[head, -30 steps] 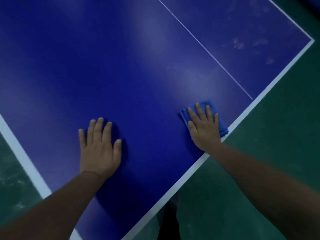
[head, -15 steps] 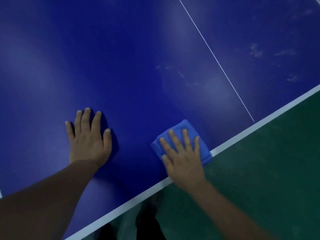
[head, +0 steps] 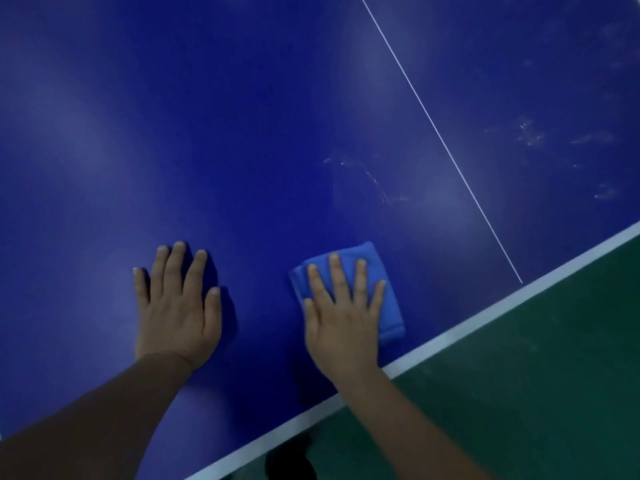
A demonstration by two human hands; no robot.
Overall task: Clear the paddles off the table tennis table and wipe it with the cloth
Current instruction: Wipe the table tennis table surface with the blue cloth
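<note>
I am leaning over the dark blue table tennis counter (head: 242, 133), both of my hands lying flat on its glossy top. My left hand (head: 178, 306) is resting palm down on the bare surface, fingers straight and slightly spread, holding nothing. My right hand (head: 343, 317) is pressing down on the folded bright blue cloth (head: 388, 289) — fingers straight and fanned across it, not curled round it. The cloth is lying flat on the counter just beside the white border stripe (head: 485, 313) that is running along the near edge, with its right side and far edge showing past my fingers. My two hands are sitting near each other, with a strip of bare blue surface between them.

A thin white centre line (head: 440, 133) is crossing the top diagonally and meeting the border stripe to the right of the cloth. Pale smudges (head: 374, 178) are showing on the surface beyond the cloth, and more faint marks (head: 530, 133) are lying on the far side of the thin line. Past the edge, the dark green floor (head: 536, 393) is filling the lower right — something dark is showing there under the edge, too dim to make out.
</note>
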